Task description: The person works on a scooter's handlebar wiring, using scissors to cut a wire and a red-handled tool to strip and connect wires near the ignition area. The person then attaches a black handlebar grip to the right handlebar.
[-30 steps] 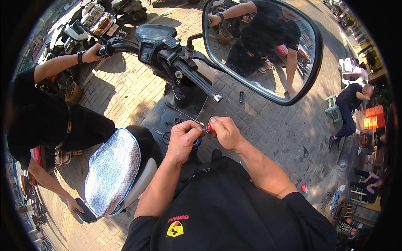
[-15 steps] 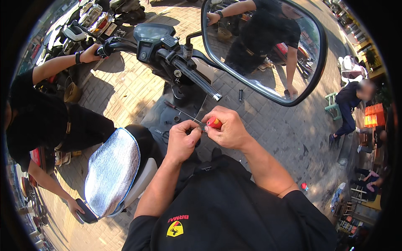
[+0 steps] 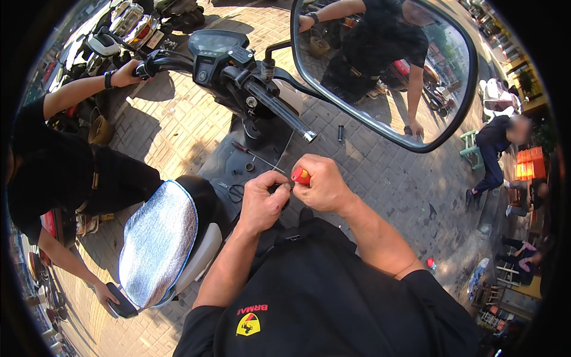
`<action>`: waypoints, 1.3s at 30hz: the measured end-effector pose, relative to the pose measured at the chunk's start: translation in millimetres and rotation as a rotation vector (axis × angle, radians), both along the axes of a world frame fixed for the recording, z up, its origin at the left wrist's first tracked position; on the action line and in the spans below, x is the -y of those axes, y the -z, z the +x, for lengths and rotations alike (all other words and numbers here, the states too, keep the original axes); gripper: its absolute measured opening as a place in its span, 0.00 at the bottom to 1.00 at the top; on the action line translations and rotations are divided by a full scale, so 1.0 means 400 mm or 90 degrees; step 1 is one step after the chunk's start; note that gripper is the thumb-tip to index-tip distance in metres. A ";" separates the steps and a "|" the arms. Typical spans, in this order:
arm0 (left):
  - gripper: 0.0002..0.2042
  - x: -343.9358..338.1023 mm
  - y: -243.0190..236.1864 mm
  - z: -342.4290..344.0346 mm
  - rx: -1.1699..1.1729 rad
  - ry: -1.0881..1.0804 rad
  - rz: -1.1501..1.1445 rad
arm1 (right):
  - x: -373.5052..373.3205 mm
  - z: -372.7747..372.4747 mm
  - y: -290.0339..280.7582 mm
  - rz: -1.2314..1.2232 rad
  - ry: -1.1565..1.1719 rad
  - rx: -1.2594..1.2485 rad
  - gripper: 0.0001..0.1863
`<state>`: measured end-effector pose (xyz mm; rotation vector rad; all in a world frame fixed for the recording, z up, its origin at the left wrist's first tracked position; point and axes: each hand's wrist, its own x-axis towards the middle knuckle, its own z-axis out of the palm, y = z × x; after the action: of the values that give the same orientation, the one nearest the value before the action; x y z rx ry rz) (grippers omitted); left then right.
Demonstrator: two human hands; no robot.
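My right hand (image 3: 314,181) grips a red-and-yellow tool handle (image 3: 300,175). My left hand (image 3: 266,196) is pinched right beside it on a thin wire, now mostly hidden between the fingers. Beneath them, the scooter's grey floorboard (image 3: 223,169) carries a screwdriver (image 3: 242,148), a small dark ring (image 3: 249,167) and scissors (image 3: 235,191). Above, the bare metal handlebar end (image 3: 306,134) sticks out below the dashboard (image 3: 219,41), and a large mirror (image 3: 383,71) reflects another person. A small dark cylinder (image 3: 341,132) lies on the paving. A silver-covered seat (image 3: 156,241) is at my left.
A co-worker in black (image 3: 53,160) stands left, hands on handlebar (image 3: 146,68) and rear rack (image 3: 122,300). Parked scooters (image 3: 128,24) stand behind. A seated person (image 3: 493,154) on a green stool (image 3: 471,149) is right, beside orange crates (image 3: 528,163). A red scrap (image 3: 430,262) lies on paving.
My right hand has risen and turned, bringing the red tool handle up between thumb and fingers. My left hand has drawn in closer to it, covering more of the wire.
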<state>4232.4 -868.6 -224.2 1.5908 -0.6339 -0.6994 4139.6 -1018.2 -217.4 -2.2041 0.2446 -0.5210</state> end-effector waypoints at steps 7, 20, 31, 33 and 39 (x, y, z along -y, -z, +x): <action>0.05 -0.010 0.010 0.000 -0.117 -0.080 -0.089 | 0.074 -0.042 0.003 -0.043 0.216 -0.175 0.06; 0.05 0.003 0.016 -0.005 -0.022 -0.004 0.032 | 0.006 -0.011 -0.038 0.169 0.007 0.007 0.05; 0.07 0.000 0.012 0.028 -0.137 0.019 0.027 | 0.037 -0.046 0.018 0.226 -0.007 -0.106 0.28; 0.07 -0.001 0.008 0.032 -0.151 0.026 0.033 | 0.033 -0.043 0.031 0.235 -0.002 -0.117 0.27; 0.06 0.001 -0.003 0.046 -0.159 0.077 0.032 | 0.026 -0.024 0.041 0.231 0.005 -0.133 0.22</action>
<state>4251.0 -869.2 -222.9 1.4886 -0.5339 -0.9938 4129.9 -1028.7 -233.7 -1.9009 0.4244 -0.2267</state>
